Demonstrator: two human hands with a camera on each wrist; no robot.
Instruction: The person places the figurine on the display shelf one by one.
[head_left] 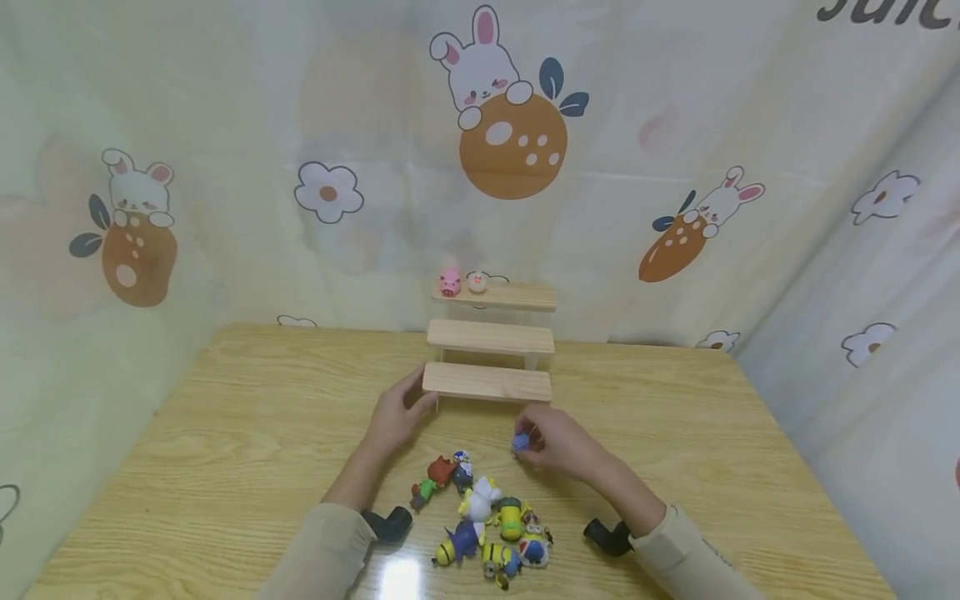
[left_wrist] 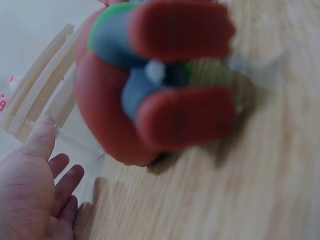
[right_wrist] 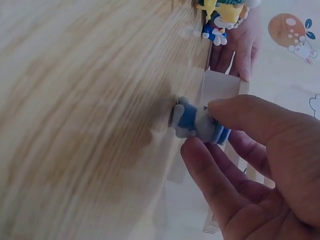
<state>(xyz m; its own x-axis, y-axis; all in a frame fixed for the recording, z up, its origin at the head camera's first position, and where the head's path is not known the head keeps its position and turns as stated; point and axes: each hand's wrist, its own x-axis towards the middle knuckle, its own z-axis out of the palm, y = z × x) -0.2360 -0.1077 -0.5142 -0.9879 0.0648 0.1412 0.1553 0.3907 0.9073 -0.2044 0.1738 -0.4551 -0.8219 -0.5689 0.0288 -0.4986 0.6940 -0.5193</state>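
My right hand (head_left: 558, 442) pinches a small blue-and-white figurine (right_wrist: 192, 120) between thumb and fingers, close over the table in front of the stepped wooden shelf (head_left: 487, 381). At the left end of its lowest step is my left hand (head_left: 397, 417). In the left wrist view its thumb (left_wrist: 42, 137) reaches the step's end while the other fingers are loosely spread below. Nearer the body lies a group of toy figures, among them a red-and-green one (head_left: 423, 493), a white one (head_left: 480, 500) and several yellow ones (head_left: 511, 518).
A pink pig toy (head_left: 450, 283) and a white toy (head_left: 477, 282) stand on the top step. The wooden table (head_left: 247, 467) runs back to a patterned curtain (head_left: 375, 100). Black wrist mounts (head_left: 390, 525) sit by both sleeves.
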